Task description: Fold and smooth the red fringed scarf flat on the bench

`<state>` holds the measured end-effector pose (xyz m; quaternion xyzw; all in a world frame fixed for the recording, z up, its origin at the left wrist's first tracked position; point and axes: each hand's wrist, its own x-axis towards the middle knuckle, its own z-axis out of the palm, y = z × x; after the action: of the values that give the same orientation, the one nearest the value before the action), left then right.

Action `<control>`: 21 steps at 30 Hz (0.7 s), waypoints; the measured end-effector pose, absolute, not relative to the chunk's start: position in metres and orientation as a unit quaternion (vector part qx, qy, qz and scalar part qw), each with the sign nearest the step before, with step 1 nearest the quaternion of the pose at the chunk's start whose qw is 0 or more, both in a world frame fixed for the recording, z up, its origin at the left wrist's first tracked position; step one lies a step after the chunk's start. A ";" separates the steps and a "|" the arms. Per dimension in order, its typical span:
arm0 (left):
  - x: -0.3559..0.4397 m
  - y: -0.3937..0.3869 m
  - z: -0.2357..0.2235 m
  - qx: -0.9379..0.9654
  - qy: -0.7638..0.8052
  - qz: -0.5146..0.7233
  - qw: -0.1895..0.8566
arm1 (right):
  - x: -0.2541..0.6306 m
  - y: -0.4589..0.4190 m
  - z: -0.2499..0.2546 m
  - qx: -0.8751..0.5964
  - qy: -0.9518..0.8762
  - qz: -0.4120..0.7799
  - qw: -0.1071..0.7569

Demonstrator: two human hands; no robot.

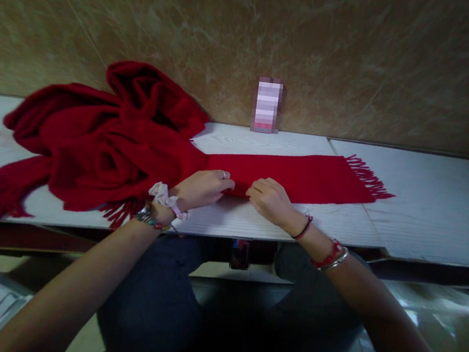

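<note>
Left hand (204, 187) and right hand (270, 201) both work the near edge of the red scarf (310, 176), your fingers curled in and bunched, a narrow gap of cloth between the two! Whether either one truly pinches the fabric, I cannot tell; the fingertips are hidden. And that scarf lies flat along the white table (434, 210), its fringe (369, 180) spread at the right end. Left of the scarf, up against it, sits a big rumpled heap of red cloth (94, 143), tassels hanging towards you. Beyond the scarf, by the brown marbled wall (275, 39), stands a pixelated object (266, 106), its details unreadable. On your left wrist, just nearer than the scarf, a pale scrunchie (160, 193)!
</note>
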<state>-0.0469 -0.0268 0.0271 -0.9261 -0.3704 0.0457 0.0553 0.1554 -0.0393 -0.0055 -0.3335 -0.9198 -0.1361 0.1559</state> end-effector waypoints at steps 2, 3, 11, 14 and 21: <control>-0.044 -0.030 0.029 -0.929 -0.359 0.065 0.056 | 0.156 -0.040 -0.007 -0.331 -0.920 -0.139 0.157; -0.042 -0.031 0.030 -0.931 -0.352 0.075 0.055 | 0.157 -0.040 -0.008 -0.327 -0.922 -0.136 0.155; -0.036 -0.039 0.036 -0.935 -0.333 0.081 0.092 | 0.172 -0.044 -0.008 -0.259 -0.947 -0.114 0.150; -0.037 -0.037 0.033 -0.924 -0.362 0.044 0.113 | 0.175 -0.045 -0.005 -0.288 -0.932 -0.124 0.179; -0.039 -0.038 0.021 -0.931 -0.351 0.101 0.006 | 0.176 -0.046 -0.003 -0.272 -0.953 -0.082 0.106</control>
<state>-0.0393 -0.0380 0.0215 -0.9310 -0.3509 0.1009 0.0055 0.1764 -0.0457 -0.0033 -0.2717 -0.9530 -0.0821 0.1057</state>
